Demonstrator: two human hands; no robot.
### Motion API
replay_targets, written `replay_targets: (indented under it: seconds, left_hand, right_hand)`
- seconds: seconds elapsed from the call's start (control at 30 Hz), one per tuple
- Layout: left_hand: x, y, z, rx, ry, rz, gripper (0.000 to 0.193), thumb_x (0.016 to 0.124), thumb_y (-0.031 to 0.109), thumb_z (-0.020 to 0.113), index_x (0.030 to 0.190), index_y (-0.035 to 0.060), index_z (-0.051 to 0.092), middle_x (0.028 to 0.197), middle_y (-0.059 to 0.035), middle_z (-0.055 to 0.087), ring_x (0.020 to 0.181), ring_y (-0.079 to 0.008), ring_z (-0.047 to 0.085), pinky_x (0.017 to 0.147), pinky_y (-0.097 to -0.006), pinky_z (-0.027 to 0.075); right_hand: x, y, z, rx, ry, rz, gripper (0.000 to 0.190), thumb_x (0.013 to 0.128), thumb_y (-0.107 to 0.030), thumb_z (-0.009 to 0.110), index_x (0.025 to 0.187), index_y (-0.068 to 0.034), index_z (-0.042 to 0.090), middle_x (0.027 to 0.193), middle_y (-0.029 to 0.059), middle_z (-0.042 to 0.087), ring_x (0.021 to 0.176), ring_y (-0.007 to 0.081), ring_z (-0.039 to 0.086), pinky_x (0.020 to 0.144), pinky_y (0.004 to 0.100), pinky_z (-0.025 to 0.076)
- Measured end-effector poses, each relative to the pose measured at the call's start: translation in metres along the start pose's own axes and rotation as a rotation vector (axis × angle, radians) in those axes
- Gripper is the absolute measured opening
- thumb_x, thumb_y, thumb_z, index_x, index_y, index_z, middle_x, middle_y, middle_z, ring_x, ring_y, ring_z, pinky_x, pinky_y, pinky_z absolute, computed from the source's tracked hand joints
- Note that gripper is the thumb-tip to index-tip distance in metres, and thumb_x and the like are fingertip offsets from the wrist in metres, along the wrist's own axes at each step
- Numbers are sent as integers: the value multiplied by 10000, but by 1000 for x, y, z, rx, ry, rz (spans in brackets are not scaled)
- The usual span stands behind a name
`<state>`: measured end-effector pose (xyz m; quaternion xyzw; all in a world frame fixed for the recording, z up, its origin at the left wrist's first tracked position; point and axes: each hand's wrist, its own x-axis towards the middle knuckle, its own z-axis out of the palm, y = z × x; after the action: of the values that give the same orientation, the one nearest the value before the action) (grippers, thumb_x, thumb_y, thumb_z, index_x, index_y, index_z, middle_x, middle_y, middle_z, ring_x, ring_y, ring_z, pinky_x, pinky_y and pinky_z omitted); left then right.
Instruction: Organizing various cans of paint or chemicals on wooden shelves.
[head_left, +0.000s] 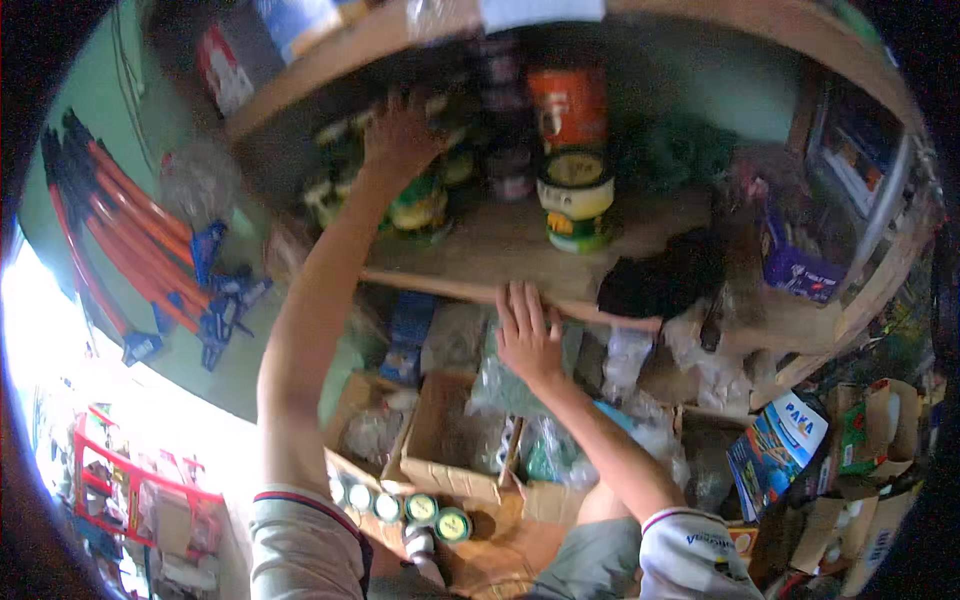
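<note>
My left hand (405, 139) reaches deep onto the wooden shelf (480, 247), over a group of stacked cans (420, 202) with yellow and green labels. Blur and shade hide whether its fingers grip one of them. Against the front edge of the same shelf rests my right hand (529, 334), fingers spread a little and nothing held. To the right of the cans, an orange tub (568, 106) sits at the top of another stack, above a pale-banded can (576, 184). A dark, blurred column of containers (506, 120) stands between the two groups.
Orange-and-blue clamp-like tools (142, 240) hang on the left wall. Below the shelf are open cardboard boxes (454, 427) and plastic bags (517, 367). Several round-lidded cans (421, 508) stand low before me. A purple box (799, 262) and black cloth-like item (660, 277) lie right.
</note>
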<state>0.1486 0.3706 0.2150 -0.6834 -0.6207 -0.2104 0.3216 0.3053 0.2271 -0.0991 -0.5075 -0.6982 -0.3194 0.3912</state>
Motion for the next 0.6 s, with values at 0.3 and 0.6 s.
replay_targets:
  seconds: [0.3, 0.6]
  left_hand:
    - [-375, -108, -54, -514, 257, -234, 139, 828, 61, 675, 963, 56, 707, 792, -104, 700, 707, -303, 682, 684, -396, 554]
    - [-595, -146, -13, -379, -1277, -544, 292, 850, 272, 660, 1009, 39, 734, 955, -234, 735, 913, -389, 736, 785, -486, 592]
  right_hand:
    - [43, -10, -40, 201, -214, 51, 815, 913, -324, 665, 1623, -170, 298, 1672, 120, 279, 1514, 386, 281, 1065, 697, 335]
    - [-257, -199, -178, 1157, -1091, -172, 560, 825, -228, 759, 1325, -46, 587, 1306, 177, 619, 1194, 371, 589, 1002, 481, 496]
